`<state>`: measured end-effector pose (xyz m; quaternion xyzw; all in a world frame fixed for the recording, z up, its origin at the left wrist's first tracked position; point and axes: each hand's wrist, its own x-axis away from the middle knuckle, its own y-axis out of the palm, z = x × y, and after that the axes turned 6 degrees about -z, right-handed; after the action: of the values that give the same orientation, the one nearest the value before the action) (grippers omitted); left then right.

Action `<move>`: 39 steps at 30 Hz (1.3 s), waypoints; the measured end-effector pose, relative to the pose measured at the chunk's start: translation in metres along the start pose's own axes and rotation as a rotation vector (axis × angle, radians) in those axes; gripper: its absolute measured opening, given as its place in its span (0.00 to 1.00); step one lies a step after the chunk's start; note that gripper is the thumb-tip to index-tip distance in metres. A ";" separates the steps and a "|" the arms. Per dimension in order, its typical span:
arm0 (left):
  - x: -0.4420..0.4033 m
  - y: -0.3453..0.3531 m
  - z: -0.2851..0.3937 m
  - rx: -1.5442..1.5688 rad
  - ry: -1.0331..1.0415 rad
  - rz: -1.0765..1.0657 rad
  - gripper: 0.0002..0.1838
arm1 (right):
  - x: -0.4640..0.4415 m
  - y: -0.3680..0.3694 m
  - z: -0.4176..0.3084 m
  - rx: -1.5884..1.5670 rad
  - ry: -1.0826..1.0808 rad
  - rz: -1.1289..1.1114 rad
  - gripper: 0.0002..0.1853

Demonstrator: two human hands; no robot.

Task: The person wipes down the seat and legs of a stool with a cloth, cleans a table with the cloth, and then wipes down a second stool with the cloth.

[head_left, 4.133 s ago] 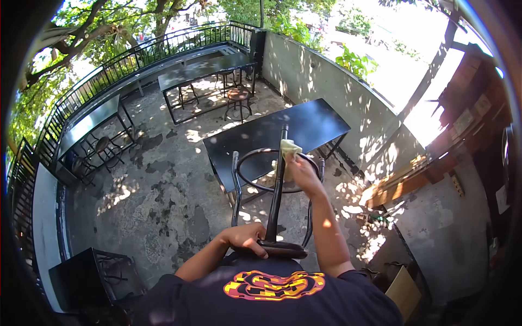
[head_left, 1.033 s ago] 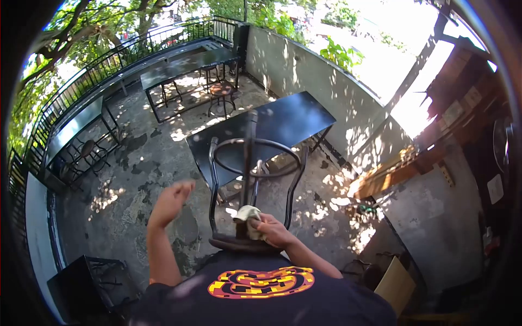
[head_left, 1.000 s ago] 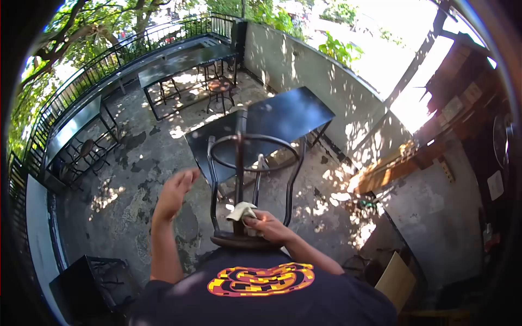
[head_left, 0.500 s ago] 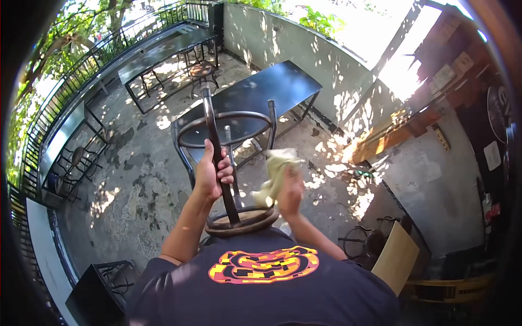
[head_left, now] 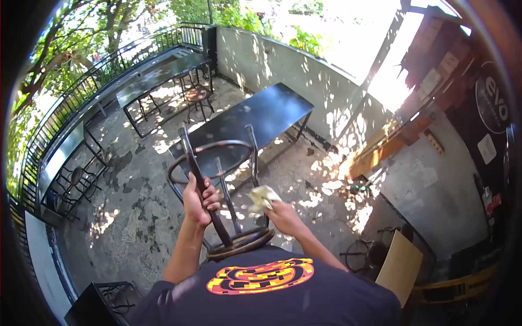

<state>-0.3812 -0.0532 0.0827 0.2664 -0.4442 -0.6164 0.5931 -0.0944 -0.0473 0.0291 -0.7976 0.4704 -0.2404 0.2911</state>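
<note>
A dark metal stool is held upside down against my chest, its legs and round ring pointing up and away from me. My left hand is wrapped around one of its legs. In my right hand is a pale, crumpled cloth, at the stool's right-hand leg. Whether the cloth touches that leg I cannot tell for sure. The seat's underside lies close to my shirt and is partly hidden by the legs.
Ahead stands a long black table. More tables and stools line the railing at the left. A light wooden board and stools are at the lower right. A low wall bounds the far side.
The stool and both hands have shifted down and a little left in the view, as my head view tilted up. My right hand with the cloth moved lower along the right-hand leg.
</note>
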 end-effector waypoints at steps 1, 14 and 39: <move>-0.001 -0.004 0.001 -0.004 0.007 0.010 0.28 | 0.008 -0.001 0.006 0.000 0.067 -0.045 0.19; 0.003 0.022 -0.005 -0.133 -0.111 -0.108 0.30 | -0.146 -0.041 0.034 -0.942 -0.171 0.290 0.21; 0.021 -0.001 0.005 -0.042 -0.024 -0.069 0.31 | -0.150 -0.018 0.030 -0.866 -0.115 0.006 0.19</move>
<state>-0.3887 -0.0724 0.0885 0.2615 -0.4289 -0.6488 0.5716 -0.1302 0.1003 0.0041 -0.8569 0.5130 0.0248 -0.0440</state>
